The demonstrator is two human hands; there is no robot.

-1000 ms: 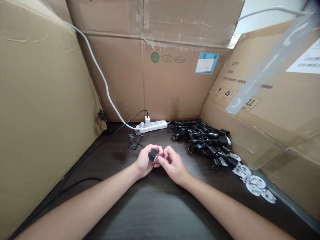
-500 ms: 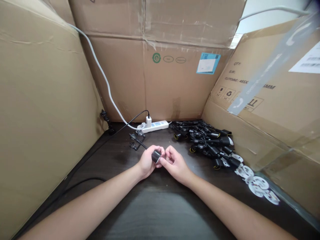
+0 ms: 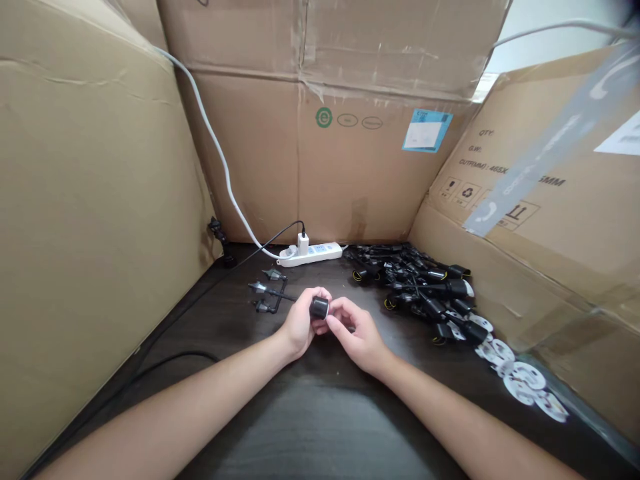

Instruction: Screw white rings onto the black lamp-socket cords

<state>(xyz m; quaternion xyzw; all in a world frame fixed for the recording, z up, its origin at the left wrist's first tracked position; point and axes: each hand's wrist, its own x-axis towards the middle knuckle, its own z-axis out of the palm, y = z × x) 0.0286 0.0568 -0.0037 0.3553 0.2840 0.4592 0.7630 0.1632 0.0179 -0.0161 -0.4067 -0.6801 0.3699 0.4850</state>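
Note:
A black miniature street lamp (image 3: 319, 307) with several lantern heads (image 3: 267, 291) lies sideways in my left hand (image 3: 300, 327). My left fingers wrap round it near its thick cylindrical base, and the lantern heads point left. A thin white disc edge (image 3: 328, 311) shows at the base's right end. The curled fingers and thumb of my right hand (image 3: 357, 333) close on that end; what lies between the fingertips is partly hidden.
A heap of black lamps (image 3: 420, 287) lies at the right, with white discs (image 3: 523, 383) in front of it. At the back sits a white power strip (image 3: 315, 255) with a plugged-in adapter (image 3: 303, 244). Cardboard walls (image 3: 360, 180) enclose the dark table (image 3: 320, 413). A black cable (image 3: 200, 293) runs along the left.
The lamp has turned so its base faces further right and its lantern heads sit lower and more to the left. My right fingers have shifted against the base end. The view has swung slightly left.

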